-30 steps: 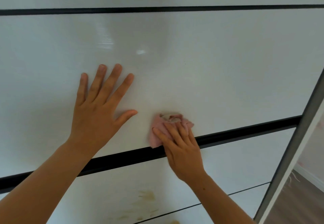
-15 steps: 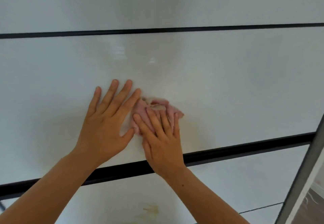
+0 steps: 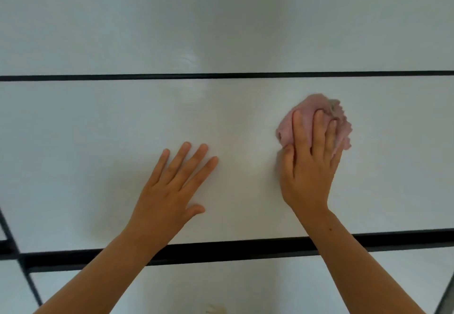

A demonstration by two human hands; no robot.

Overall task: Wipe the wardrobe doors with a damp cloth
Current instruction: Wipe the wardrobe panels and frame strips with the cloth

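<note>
The glossy white wardrobe door (image 3: 98,141) fills the view, split into panels by black horizontal strips. My right hand (image 3: 309,166) presses a bunched pink cloth (image 3: 319,107) flat against the middle panel at the right, its fingers straight over the cloth. My left hand (image 3: 172,191) lies flat on the same panel near the centre, fingers spread, holding nothing. Most of the cloth's lower part is hidden under my right fingers.
A thin black strip (image 3: 221,75) runs above the hands and a thicker one (image 3: 221,250) below them. A dark vertical frame (image 3: 14,259) shows at the lower left. A yellowish stain (image 3: 216,308) marks the lower panel at the bottom edge.
My right hand has slid the cloth from beside the left hand to the right and up along the panel. The left hand stays flat on the door. The view has tilted upward.
</note>
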